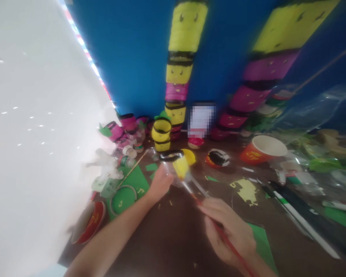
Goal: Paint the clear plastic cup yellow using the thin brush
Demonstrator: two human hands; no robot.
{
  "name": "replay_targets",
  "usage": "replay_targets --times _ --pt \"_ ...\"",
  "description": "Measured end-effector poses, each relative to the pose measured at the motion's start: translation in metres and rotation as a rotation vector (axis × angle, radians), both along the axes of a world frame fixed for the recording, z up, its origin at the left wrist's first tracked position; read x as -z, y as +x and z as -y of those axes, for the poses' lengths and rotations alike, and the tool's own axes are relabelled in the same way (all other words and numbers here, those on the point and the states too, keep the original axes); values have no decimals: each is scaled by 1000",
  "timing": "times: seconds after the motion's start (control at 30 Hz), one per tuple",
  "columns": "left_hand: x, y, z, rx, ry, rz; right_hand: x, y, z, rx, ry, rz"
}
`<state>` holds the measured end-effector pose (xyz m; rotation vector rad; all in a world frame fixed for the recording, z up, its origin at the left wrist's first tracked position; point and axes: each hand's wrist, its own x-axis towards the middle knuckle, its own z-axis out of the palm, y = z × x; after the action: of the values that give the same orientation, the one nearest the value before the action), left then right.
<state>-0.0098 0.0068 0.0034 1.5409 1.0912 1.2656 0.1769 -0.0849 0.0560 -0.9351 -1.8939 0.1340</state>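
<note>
My left hand (160, 181) is closed around a clear plastic cup (170, 169) with a black rim, its side partly covered in yellow paint. In my right hand (227, 227) is a paintbrush (226, 240) with a red handle, and its tip reaches the yellow patch on the cup. The image is blurred there, so the exact contact of the bristles is hard to see. Just behind the cup sits a round yellow paint container (189, 157). To its right stands a small red bowl (217, 158) with black paint inside.
Painted yellow cups (161, 132) and pink cups (128, 122) stand at the back. An orange paper cup (262, 150) is at the right, near black-handled tools (300, 211). Green paper (132, 181), a tape ring (123, 200) and a red bowl (96, 221) lie at the left.
</note>
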Motion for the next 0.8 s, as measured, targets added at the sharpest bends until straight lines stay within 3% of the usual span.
replay_targets --times 0.43,0.6,0.8 --pt "0 1 2 143 -73 67 -1 -7 -5 56 3 4" --pt "-2 1 3 87 -85 25 0 -1 -1 19 12 -9" --pt "-5 3 3 105 -80 49 -4 -1 -3 45 28 22"
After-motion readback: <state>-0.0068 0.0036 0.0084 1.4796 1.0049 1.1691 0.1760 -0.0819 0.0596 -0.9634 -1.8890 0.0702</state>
